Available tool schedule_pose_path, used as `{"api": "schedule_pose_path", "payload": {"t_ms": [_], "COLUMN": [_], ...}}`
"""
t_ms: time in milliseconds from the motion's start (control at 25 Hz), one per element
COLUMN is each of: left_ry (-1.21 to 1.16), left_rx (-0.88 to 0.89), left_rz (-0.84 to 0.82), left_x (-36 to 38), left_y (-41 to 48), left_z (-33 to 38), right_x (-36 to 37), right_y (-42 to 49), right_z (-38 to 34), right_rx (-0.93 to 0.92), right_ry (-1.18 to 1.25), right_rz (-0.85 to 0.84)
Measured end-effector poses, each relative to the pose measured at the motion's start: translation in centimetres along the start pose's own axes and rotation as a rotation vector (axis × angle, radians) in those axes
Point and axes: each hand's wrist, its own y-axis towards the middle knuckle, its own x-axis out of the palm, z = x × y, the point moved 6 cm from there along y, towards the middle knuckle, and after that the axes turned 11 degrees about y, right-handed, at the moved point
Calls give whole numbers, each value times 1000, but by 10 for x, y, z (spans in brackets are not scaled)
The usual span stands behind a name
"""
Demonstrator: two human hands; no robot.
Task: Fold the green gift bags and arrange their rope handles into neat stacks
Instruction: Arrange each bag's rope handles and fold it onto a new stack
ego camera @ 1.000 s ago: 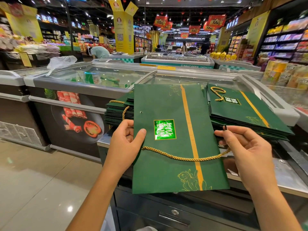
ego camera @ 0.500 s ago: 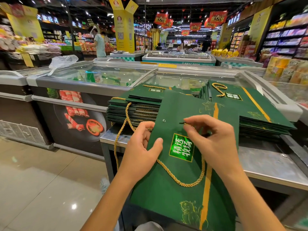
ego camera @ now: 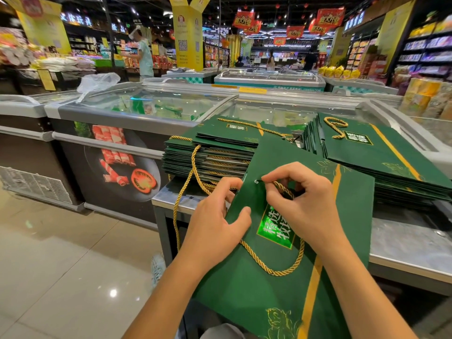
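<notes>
A flat green gift bag (ego camera: pixel 274 285) with a gold stripe and shiny label tilts toward me over the table edge. My left hand (ego camera: pixel 215 223) grips its left edge, thumb on the front. My right hand (ego camera: pixel 300 204) pinches the end of the gold rope handle (ego camera: pixel 276 267) at a small eyelet hole near the bag's top. The rope loops down across the bag's front. Two stacks of folded green bags lie behind: a left stack (ego camera: pixel 210 155) with loose rope hanging off it, and a right stack (ego camera: pixel 381 155) with a coiled rope on top.
The stacks rest on a steel table (ego camera: pixel 411 245) against glass-topped chest freezers (ego camera: pixel 137 111). Tiled floor lies to the left. A person stands at shelves far back left. Product shelves line the right side.
The bag came down from being held up flat and now tilts toward me. My right hand moved from the bag's right edge to the rope end at the eyelet. A loose rope now hangs from the left stack.
</notes>
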Motion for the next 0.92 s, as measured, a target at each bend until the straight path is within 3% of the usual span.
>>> {"api": "schedule_pose_path", "payload": {"t_ms": [480,760,920], "left_ry": [173,263,152], "left_rx": [142,269,214], "left_rz": [90,106,44], "left_x": [2,2,0], "left_y": [-6,-7,-5], "left_z": [-4,1,-1], "right_x": [3,13,14], "right_y": [-2,-1,-1], "right_z": [2,7,6], "right_rx": [-3,-52,-49], "right_ry": [85,-10,6], "right_rz": [-58,-214,-225]}}
